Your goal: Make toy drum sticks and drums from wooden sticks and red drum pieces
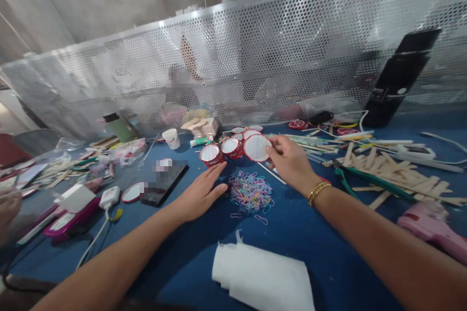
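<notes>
My right hand (293, 161) pinches the edge of a small red drum-like round (256, 147) with a flat white top, tilted toward me. Beside it stand similar red rounds with white tops, one in the middle (230, 146) and one to the left (210, 153). More of them sit just behind. My left hand (202, 191) rests low over the table with fingers stretched out, its fingertips close to the leftmost round. Between both hands lies a loose pile of coloured rubber bands (250, 191). Nearer to me is a folded white cloth (263, 274).
Wooden sticks (397, 170), green-handled pliers (379, 183) and a pink glue gun (434, 226) lie on the right. Left are a black phone (165, 185), a paper cup (171, 139) and a white plug (109, 197). A perforated metal screen (226, 68) closes off the back.
</notes>
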{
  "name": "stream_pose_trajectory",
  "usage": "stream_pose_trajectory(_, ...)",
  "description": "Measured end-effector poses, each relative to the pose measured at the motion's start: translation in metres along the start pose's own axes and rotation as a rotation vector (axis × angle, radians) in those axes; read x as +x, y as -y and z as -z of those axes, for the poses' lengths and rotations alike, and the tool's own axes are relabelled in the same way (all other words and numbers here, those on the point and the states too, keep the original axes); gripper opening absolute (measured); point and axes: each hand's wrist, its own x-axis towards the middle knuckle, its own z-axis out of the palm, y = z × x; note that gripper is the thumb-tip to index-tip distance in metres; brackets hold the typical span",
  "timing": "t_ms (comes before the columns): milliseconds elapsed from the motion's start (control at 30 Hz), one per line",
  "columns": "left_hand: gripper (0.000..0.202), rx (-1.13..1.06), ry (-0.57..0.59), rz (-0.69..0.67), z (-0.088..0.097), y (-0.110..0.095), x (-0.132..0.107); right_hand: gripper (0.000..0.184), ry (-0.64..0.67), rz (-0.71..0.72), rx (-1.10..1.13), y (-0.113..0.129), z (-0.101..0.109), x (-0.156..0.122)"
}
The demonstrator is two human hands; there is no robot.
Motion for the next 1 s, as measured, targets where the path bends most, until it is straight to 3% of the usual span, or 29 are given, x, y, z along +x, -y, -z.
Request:
stream_pose_trajectory(133, 0.071, 0.087, 0.112, 0.027, 0.001, -0.003, -0.004, 0.017, -0.021, -0.024, -0.061, -0.006, 0.003, 0.004)
stream_pose_trajectory(333, 0.075, 0.142, 0.123, -0.024, -0.006, -0.003, -0.001, 0.014, -0.017, -0.079, -0.099, -0.012, 0.005, 0.006)
stream_pose_trajectory(500, 0.090, 0.203, 0.105, -0.057, -0.019, -0.007, 0.005, 0.020, 0.019, -0.058, -0.095, -0.010, 0.001, 0.003)
stream_pose_trajectory(767, 0.088, 0.141, 0.088, -0.167, -0.033, -0.015, 0.045, 0.019, 0.038, -0.095, -0.040, -0.015, 0.000, 0.002)
stream_pose_trajectory(1000, 0.078, -0.045, 0.181, -0.414, -0.039, -0.028, 0.074, 0.018, 0.020, -0.134, 0.003, -0.021, 0.006, 0.008)
